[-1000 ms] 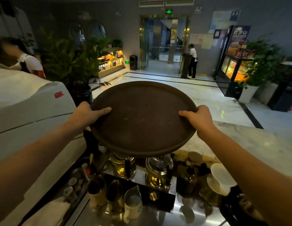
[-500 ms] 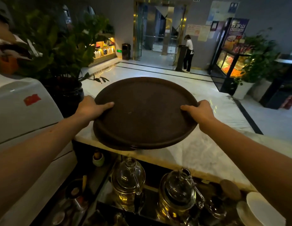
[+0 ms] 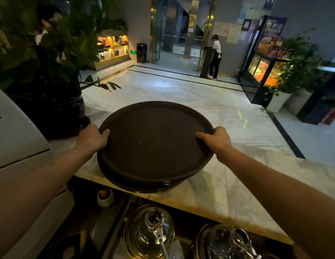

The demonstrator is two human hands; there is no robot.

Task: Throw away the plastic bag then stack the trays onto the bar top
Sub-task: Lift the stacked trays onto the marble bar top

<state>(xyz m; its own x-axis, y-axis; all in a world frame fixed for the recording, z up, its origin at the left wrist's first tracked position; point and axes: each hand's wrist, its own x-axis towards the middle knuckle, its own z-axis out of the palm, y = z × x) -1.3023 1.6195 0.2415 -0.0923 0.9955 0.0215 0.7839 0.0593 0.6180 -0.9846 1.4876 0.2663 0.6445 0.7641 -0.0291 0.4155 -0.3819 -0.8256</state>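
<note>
A stack of round dark brown trays point(image 3: 155, 143) rests on the white marble bar top point(image 3: 228, 193), its near edge overhanging the counter's front lip a little. My left hand point(image 3: 92, 138) grips the stack's left rim with the thumb on top. On the opposite rim my right hand point(image 3: 217, 139) holds on the same way. Several rims show layered at the stack's near side. No plastic bag is in view.
A large potted plant point(image 3: 50, 81) in a dark pot stands on the bar at the left, close to the trays. A white machine point(image 3: 15, 139) sits at far left. Glass teapots point(image 3: 149, 232) stand below the counter. A person point(image 3: 215, 57) stands far off by the doorway.
The trays have gone forward and down from above the lower shelf onto the marble bar top. Both hands stay on the rims. The view has shifted closer to the bar.
</note>
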